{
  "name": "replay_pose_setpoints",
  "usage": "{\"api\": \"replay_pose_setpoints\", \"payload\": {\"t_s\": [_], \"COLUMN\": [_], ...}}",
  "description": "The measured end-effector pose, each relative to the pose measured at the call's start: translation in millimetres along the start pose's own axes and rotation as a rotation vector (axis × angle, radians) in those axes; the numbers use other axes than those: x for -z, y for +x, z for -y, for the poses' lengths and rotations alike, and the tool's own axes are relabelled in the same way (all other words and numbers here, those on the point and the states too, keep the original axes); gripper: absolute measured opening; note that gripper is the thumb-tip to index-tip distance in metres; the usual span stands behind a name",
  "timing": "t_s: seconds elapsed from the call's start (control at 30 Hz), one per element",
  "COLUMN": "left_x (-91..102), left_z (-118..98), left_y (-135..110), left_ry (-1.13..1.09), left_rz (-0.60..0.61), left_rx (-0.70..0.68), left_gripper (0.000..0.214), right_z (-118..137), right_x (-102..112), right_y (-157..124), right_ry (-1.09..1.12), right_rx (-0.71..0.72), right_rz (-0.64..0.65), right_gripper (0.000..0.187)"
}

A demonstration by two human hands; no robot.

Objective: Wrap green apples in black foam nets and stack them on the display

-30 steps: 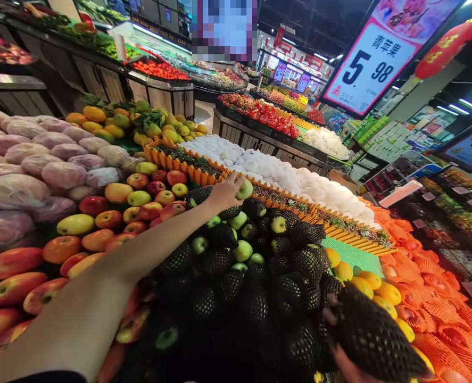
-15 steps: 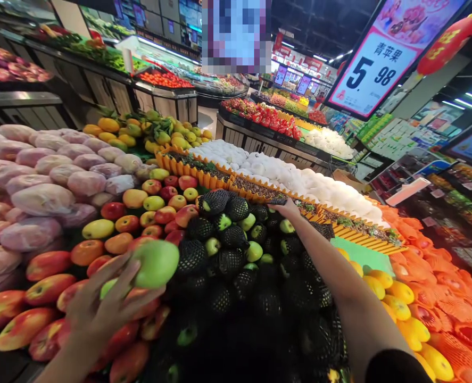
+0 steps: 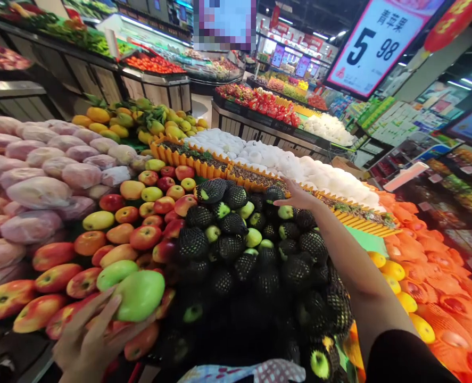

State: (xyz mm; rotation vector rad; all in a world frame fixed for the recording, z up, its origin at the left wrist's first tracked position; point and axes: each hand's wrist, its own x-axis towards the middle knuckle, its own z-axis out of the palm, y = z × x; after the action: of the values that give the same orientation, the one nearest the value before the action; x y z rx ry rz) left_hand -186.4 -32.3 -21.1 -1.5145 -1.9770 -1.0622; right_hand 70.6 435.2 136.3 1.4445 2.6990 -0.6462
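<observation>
My left hand (image 3: 94, 330) is curled around a green apple (image 3: 142, 295) at lower left, above red apples (image 3: 82, 282). A second green apple (image 3: 116, 272) shows just behind it; whether my fingers touch that one I cannot tell. My right arm reaches forward over green apples in black foam nets (image 3: 230, 247). At the far edge of that pile my right hand (image 3: 301, 198) is open, fingers spread, with nothing in it. Close by its fingertips sits a netted apple (image 3: 274, 194).
Wrapped pink fruit (image 3: 40, 191) is heaped on the left. An orange scalloped divider (image 3: 212, 166) runs behind the apples, with white-wrapped fruit (image 3: 255, 157) beyond. Orange-netted fruit (image 3: 451, 303) and yellow fruit (image 3: 393, 270) lie to the right. A price screen (image 3: 375, 48) hangs above.
My right hand has let go of the black-netted apple at the far edge and opened. My left hand has come lower with its green apple. The view has shifted slightly.
</observation>
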Motion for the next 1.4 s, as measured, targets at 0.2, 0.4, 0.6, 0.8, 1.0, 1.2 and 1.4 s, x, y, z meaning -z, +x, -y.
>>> {"api": "replay_pose_setpoints", "payload": {"t_s": [0.2, 0.4, 0.6, 0.8, 1.0, 1.2, 1.4], "left_x": [-71.7, -75.3, -66.1, -46.2, -18.6, 37.2, 94.0], "left_z": [-51.2, -129.9, -197.9, -230.9, -204.4, -173.8, -137.3], "left_y": [17.8, 9.1, 2.4, -14.6, -63.1, -147.7, -258.4], "left_ry": [0.022, -0.441, -0.633, -0.649, -0.391, 0.003, 0.343], "left_rz": [0.086, 0.299, 0.408, 0.447, 0.463, 0.32, 0.278], "left_rx": [-0.361, -0.62, -0.827, -0.816, -0.454, 0.098, 0.757], "left_gripper": [0.094, 0.057, 0.046, 0.05, 0.068, 0.019, 0.018], "right_z": [-51.2, -71.0, -14.7, 8.6, -9.6, 2.0, 82.8], "right_x": [-1.3, -130.0, -210.2, -227.5, -250.4, -262.3, -279.7], "right_y": [-257.4, -400.4, -406.2, -395.0, -389.6, -362.2, -336.2], "right_ry": [0.778, 1.347, 1.603, 1.598, 1.621, 1.601, 1.423], "right_rx": [0.293, -0.012, 0.046, -0.012, -0.009, -0.12, -0.042], "right_rz": [-0.262, -0.208, 0.121, 0.163, 0.324, 0.755, 0.946], "right_gripper": [0.061, 0.058, 0.089, 0.102, 0.07, 0.067, 0.071]}}
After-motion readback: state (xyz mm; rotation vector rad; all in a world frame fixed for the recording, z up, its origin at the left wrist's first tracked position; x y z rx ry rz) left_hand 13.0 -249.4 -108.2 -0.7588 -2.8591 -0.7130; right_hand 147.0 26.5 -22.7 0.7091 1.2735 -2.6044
